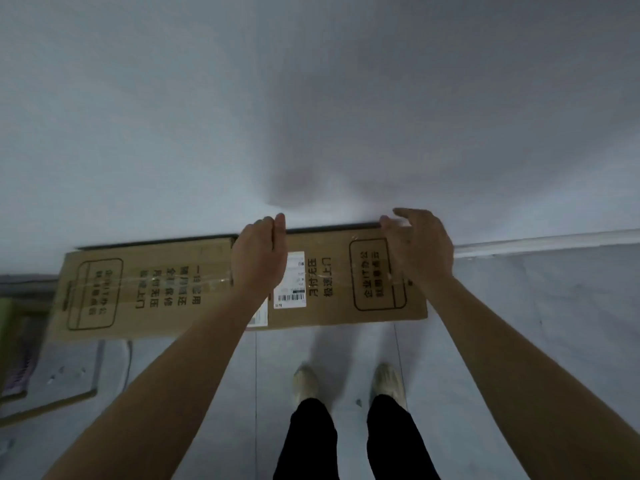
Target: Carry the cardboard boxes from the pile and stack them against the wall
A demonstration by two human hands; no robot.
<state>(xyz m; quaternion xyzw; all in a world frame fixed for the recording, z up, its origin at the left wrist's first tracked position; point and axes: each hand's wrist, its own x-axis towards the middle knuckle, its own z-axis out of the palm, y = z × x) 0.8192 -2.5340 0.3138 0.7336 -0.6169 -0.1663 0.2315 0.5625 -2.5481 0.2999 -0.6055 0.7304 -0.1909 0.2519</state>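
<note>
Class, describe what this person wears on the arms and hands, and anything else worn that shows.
Both forearms are bare; no sleeves show. The left hand and right hand wear no gloves; no rings or watch are visible. Lower down show black trousers and pale shoes.

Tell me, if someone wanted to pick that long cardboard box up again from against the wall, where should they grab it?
Probably by its two short ends, one hand on each, coming in from the sides. The cardboard box is long and flat, its far edge lies along the wall, and the left hand and right hand sit near only one half.
</note>
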